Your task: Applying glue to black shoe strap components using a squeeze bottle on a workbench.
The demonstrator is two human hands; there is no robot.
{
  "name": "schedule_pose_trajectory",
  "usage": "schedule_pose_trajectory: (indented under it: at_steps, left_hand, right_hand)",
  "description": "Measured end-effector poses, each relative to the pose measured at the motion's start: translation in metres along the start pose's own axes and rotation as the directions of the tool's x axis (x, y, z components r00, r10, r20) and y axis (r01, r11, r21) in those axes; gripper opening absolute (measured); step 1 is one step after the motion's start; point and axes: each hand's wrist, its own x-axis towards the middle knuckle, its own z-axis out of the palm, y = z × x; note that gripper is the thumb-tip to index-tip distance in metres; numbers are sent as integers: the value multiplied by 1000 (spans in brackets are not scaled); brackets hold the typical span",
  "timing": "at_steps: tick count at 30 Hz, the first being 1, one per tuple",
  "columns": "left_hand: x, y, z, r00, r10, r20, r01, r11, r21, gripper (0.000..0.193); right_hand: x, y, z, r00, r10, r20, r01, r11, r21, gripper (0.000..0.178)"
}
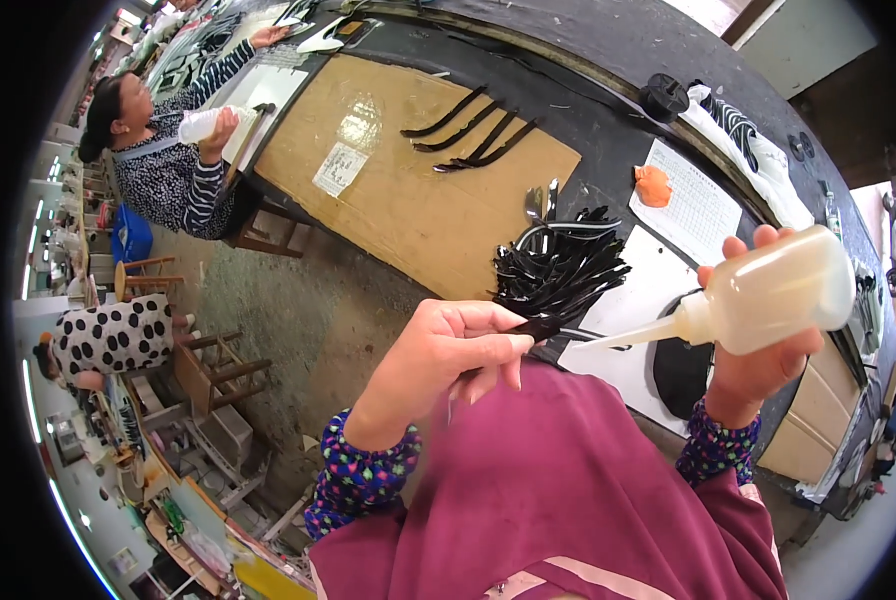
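My left hand [428, 355] pinches a glossy black strip [541, 328] between thumb and fingers, just above my maroon apron. My right hand [753, 375] is wrapped round a translucent squeeze bottle [783, 290] with pale contents. The bottle lies tilted, and its long thin nozzle points left, its tip near the strip's right end; I cannot tell whether they touch. Beyond my left hand lies a heap of similar black strips [558, 270] on the table. Farther off, several black strips [468, 130] lie side by side on a brown cardboard sheet [398, 210].
An orange lump [652, 186] rests on a printed sheet [703, 205] at the right. A black rounded piece [680, 365] lies on white board near my right wrist. A black spool [664, 97] stands farther back. At left, a co-worker [173, 150] holds a white bottle; wooden stools [213, 375] stand beyond.
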Motion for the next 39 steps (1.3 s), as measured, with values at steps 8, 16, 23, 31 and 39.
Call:
schedule_pose_trajectory:
  at_steps: [8,16,23,31,39]
  left_hand:
    - [3,5,-4,973,-183,139,192,980,-54,10]
    - [10,18,-4,947,-264,184,279,959,-57,7]
    - [14,22,-2,946,-263,187,272,962,-22,8]
    - [20,21,-2,951,-239,197,247,969,-14,11]
    - [21,25,-1,936,-248,248,255,967,3,8]
  right_hand:
    - [4,-1,4,956,-30,291,18,999,46,86]
    - [9,-2,3,932,3,364,-39,995,91,82]
    - [12,-5,3,938,6,346,-27,998,58,79]
    - [10,-9,-2,947,19,322,-43,997,67,78]
    - [11,-8,0,964,27,265,-40,998,44,77]
